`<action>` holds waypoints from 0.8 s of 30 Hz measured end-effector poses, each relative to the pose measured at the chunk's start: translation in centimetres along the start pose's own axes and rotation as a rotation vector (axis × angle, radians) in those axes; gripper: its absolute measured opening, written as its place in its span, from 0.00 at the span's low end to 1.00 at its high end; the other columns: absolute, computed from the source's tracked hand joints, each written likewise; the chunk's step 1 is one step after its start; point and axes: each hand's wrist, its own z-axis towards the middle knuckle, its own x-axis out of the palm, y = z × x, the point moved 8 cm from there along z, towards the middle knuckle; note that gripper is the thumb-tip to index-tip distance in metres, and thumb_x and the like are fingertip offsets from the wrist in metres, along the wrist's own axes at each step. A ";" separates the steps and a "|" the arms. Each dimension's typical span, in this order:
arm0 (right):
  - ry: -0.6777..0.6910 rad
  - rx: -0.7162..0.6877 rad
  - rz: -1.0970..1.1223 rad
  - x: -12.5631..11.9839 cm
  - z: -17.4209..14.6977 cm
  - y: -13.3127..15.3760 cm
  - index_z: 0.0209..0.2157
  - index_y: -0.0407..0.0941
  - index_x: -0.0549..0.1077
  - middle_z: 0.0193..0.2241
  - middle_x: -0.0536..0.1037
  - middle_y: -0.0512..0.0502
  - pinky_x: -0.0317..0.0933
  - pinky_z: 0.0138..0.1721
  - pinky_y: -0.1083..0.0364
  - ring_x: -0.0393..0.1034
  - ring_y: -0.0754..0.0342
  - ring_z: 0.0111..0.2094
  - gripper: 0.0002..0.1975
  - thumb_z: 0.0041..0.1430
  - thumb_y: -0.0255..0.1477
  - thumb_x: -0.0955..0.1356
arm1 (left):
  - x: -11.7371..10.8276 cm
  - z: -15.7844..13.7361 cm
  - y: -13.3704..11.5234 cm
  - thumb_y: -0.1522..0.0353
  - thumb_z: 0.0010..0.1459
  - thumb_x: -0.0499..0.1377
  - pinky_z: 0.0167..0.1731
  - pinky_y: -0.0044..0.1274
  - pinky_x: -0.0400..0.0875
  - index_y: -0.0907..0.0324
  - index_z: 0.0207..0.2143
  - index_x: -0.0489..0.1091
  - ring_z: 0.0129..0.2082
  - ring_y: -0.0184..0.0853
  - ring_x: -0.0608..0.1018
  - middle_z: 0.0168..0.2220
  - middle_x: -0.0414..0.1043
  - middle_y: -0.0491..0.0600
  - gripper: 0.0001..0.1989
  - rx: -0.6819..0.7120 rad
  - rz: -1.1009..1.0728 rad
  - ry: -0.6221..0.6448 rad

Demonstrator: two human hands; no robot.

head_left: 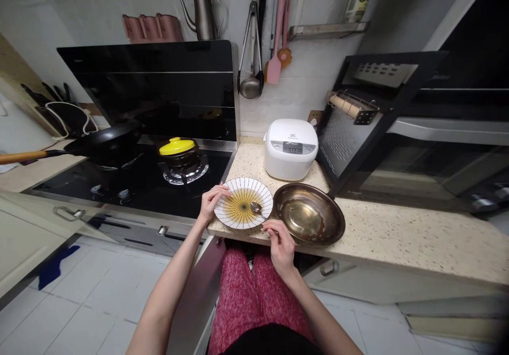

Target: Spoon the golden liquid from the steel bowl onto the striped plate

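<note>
A white plate (260,187) with dark lines running out from its centre lies near the counter's front edge. Its middle looks yellow; I cannot tell whether that is liquid or the pattern. My left hand (213,201) grips the plate's left rim, with its fingertips over the edge. Pinched in my right hand (281,246) is the handle of a metal spoon (256,207), whose bowl is over the plate's right half. Just right of the plate is a wide, stained metal basin (337,216), close to my right hand.
Behind the basin stands a white rice cooker (291,151). On the stove at left are a yellow-lidded pot (177,147) and a black wok (104,139), its wooden handle pointing left. A ladle (251,87) hangs on the wall. A black oven (449,159) occupies the right side.
</note>
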 end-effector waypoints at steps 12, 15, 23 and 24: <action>-0.055 0.092 0.034 -0.2 -0.6 -1.2 0.36 0.46 0.77 0.36 0.81 0.46 0.71 0.43 0.53 0.78 0.52 0.40 0.12 0.72 0.25 0.64 | 0.0 0.0 -0.3 0.61 0.68 0.58 0.61 0.42 0.66 0.58 0.33 0.84 0.45 0.46 0.81 0.35 0.84 0.54 0.18 0.018 -0.004 0.006; -0.084 0.108 0.037 -0.7 -0.8 -1.4 0.35 0.47 0.77 0.35 0.81 0.47 0.71 0.45 0.52 0.78 0.52 0.40 0.12 0.72 0.26 0.63 | 0.0 0.0 -0.3 0.61 0.67 0.58 0.62 0.42 0.66 0.58 0.32 0.84 0.45 0.46 0.81 0.35 0.84 0.54 0.17 0.013 0.001 0.005; -0.136 0.135 0.052 -1.5 -0.5 -1.3 0.35 0.47 0.77 0.34 0.81 0.47 0.70 0.44 0.51 0.77 0.52 0.40 0.12 0.73 0.27 0.64 | -0.1 0.0 -0.1 0.62 0.67 0.58 0.62 0.43 0.65 0.58 0.32 0.84 0.46 0.47 0.81 0.35 0.84 0.54 0.17 0.001 0.009 0.003; -0.139 0.131 0.053 -1.6 -0.5 -1.3 0.35 0.47 0.77 0.34 0.81 0.47 0.70 0.44 0.51 0.77 0.52 0.40 0.12 0.72 0.27 0.64 | -0.1 0.0 -0.1 0.62 0.67 0.58 0.62 0.43 0.65 0.58 0.33 0.84 0.46 0.47 0.81 0.35 0.84 0.54 0.17 0.005 0.007 0.006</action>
